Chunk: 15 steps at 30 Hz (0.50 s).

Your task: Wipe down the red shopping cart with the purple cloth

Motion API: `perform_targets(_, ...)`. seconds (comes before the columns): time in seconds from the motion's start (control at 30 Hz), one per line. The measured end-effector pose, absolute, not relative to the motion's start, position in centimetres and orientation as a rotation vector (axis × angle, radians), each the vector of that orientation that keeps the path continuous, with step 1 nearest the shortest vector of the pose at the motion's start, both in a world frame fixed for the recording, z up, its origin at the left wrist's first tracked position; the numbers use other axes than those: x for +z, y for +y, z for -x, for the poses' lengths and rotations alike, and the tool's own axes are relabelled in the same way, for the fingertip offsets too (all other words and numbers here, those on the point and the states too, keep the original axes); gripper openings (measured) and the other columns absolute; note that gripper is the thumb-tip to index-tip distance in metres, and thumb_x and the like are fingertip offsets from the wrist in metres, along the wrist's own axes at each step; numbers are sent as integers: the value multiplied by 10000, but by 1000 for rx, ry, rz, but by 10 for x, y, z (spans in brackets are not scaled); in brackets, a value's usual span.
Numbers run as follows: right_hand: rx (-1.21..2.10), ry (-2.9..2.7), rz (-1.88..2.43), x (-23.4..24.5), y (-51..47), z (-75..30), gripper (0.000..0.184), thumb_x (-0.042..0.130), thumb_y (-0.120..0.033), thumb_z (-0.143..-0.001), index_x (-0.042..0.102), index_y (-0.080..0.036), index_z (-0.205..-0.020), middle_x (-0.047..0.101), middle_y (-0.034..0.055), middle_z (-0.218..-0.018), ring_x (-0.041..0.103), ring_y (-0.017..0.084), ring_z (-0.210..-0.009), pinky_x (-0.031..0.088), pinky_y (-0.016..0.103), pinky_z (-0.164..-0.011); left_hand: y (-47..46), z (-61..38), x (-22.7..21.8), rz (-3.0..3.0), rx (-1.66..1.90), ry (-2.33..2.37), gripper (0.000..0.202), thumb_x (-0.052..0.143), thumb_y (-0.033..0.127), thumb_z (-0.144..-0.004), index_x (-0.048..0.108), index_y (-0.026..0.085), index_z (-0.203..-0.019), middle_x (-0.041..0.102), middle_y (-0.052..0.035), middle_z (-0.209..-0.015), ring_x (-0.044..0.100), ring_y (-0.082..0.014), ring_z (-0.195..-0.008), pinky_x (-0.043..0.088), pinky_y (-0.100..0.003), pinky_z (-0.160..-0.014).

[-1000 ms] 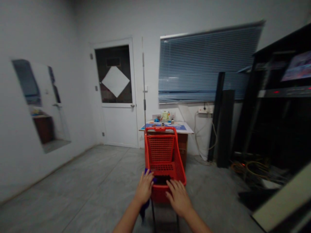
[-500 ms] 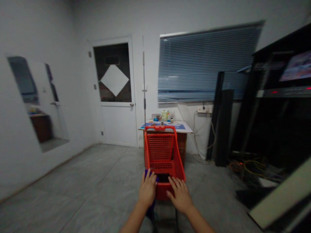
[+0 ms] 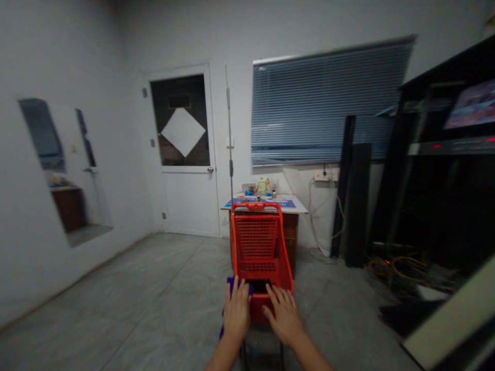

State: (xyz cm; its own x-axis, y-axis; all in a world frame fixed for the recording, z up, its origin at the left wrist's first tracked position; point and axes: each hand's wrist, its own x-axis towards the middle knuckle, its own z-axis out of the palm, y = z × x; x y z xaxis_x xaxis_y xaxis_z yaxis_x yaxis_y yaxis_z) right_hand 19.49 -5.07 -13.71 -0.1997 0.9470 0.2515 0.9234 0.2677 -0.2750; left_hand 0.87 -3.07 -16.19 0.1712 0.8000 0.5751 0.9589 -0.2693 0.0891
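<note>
A red plastic shopping cart point(image 3: 257, 232) stands in front of me, its handle on the far side. My left hand point(image 3: 237, 312) lies with fingers stretched forward over a purple item point(image 3: 250, 290) at the cart's near left corner; whether it is cloth I cannot tell. Over the near right rim, my right hand point(image 3: 285, 314) has its fingers and thumb spread. Both palms face down, and neither hand is wrapped around anything. Something dark shows inside the cart between the hands.
Behind the cart is a brown desk point(image 3: 292, 234) with small bottles and a blue-white board on top. A thin pole point(image 3: 229, 123) rises beside it. Black panels point(image 3: 359, 206) lean at right, near a dark rack and tangled cables point(image 3: 406, 268). A white door point(image 3: 189, 201) and mirror point(image 3: 69, 175) are left.
The view has tilted up a little, so the room sits slightly lower in the picture. Both hands remain at the cart's near edge, with the left slightly lower and the two slightly closer together.
</note>
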Motion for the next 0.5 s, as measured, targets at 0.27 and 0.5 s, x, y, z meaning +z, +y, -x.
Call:
perform_targets(0.27, 52, -2157, 1763, -128, -56, -190, 623, 296, -586, -937, 424, -221, -1426, 546, 113, -1353, 440, 265, -1285, 209, 433, -1130, -22, -16, -170, 2252, -842, -1604, 398, 371, 135, -948, 518, 206, -1312, 556, -83, -1371, 318, -248, -1400, 261, -553, -1143)
perform_targets(0.5, 59, -2141, 1767, -125, -62, -172, 614, 314, -577, -932, 423, -230, -1427, 564, 101, -1332, 457, 272, -1266, 221, 436, -1123, -12, 7, -167, 2321, -875, -1643, 388, 362, 163, -958, 511, 206, -1314, 544, -55, -1387, 285, -241, -1414, 227, -541, -1159)
